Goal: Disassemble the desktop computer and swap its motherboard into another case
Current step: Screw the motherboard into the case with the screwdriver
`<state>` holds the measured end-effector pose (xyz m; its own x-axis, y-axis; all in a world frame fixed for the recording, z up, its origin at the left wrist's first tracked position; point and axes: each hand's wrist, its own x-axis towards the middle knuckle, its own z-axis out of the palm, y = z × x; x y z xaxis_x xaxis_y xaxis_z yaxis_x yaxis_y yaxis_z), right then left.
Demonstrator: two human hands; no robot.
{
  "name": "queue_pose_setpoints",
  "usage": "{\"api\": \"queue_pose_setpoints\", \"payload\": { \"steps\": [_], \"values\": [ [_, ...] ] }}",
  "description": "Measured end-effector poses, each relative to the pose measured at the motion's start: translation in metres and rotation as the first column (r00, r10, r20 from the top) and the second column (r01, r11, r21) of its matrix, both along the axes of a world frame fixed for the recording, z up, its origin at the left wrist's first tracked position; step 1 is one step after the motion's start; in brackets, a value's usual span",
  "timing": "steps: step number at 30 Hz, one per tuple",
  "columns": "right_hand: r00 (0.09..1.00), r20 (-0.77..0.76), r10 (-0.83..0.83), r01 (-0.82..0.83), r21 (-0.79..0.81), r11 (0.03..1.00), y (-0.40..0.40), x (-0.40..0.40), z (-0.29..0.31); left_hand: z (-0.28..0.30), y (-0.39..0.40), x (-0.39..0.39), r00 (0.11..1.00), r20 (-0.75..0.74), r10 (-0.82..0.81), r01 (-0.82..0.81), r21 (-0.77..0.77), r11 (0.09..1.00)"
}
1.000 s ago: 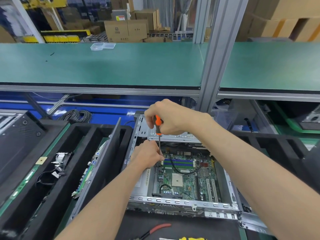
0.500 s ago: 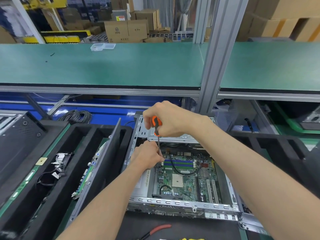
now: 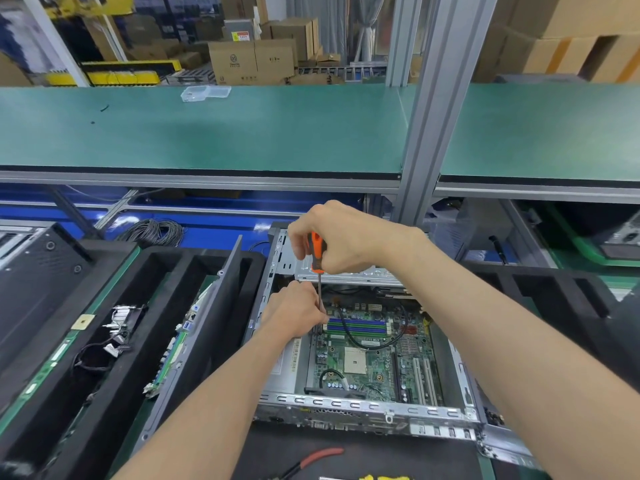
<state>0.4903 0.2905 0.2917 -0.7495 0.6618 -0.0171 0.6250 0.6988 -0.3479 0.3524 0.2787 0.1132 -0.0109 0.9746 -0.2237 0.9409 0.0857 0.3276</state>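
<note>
An open metal computer case (image 3: 367,407) lies in front of me with a green motherboard (image 3: 370,358) inside. My right hand (image 3: 346,240) grips the orange-and-black handle of a screwdriver (image 3: 317,254), held upright over the board's far left corner. My left hand (image 3: 298,313) is closed around the lower part of the thin shaft, right at the board. The tip is hidden behind my left fingers. A second case (image 3: 221,320) stands on edge to the left, with a board and connectors along its side.
Black foam trays (image 3: 104,341) hold cables and parts at the left. Red-handled pliers (image 3: 311,459) lie near the front edge. A green shelf (image 3: 242,133) with a clear plastic box (image 3: 206,93) runs above. A grey aluminium post (image 3: 436,109) rises just behind the case.
My right hand has shifted slightly on the screwdriver handle, fingers regripping it. The left hand stays at the shaft in the same spot.
</note>
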Motion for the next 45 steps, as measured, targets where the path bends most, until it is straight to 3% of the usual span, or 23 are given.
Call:
{"api": "queue_pose_setpoints", "payload": {
  "steps": [5, 14, 19, 26, 28, 32, 40, 45],
  "values": [
    [0.964, 0.073, -0.256, 0.221, 0.322, 0.921, 0.000, -0.006, -0.012, 0.001, 0.000, 0.001, 1.000, -0.011, -0.011, 0.011, -0.016, 1.000],
    [0.999, 0.027, -0.022, 0.022, -0.007, 1.000, 0.002, 0.000, -0.002, 0.001, 0.000, 0.002, 1.000, -0.002, -0.001, 0.001, -0.009, 1.000],
    [0.955, 0.103, -0.278, 0.229, 0.340, 0.912, -0.001, -0.007, -0.012, 0.002, 0.000, 0.002, 1.000, -0.025, -0.012, 0.012, -0.017, 1.000],
    [0.999, 0.027, -0.021, 0.021, 0.026, 0.999, -0.001, -0.002, -0.004, 0.000, -0.001, 0.000, 1.000, -0.005, 0.005, -0.005, -0.008, 1.000],
    [0.998, 0.000, -0.062, 0.062, 0.060, 0.996, -0.002, 0.001, -0.006, 0.001, 0.000, 0.001, 1.000, -0.012, -0.010, 0.010, -0.010, 1.000],
    [0.961, 0.071, -0.267, 0.230, 0.326, 0.917, -0.001, -0.001, -0.012, 0.002, 0.000, 0.003, 0.999, -0.029, -0.028, 0.028, -0.016, 0.999],
    [0.999, 0.029, -0.027, 0.027, 0.018, 0.999, 0.001, -0.001, 0.001, 0.002, 0.001, 0.001, 0.999, -0.018, -0.031, 0.029, -0.061, 0.998],
    [0.966, 0.107, -0.235, 0.202, 0.257, 0.945, 0.007, -0.013, -0.007, -0.002, 0.003, 0.001, 0.997, -0.051, -0.060, 0.055, -0.091, 0.994]
  ]
}}
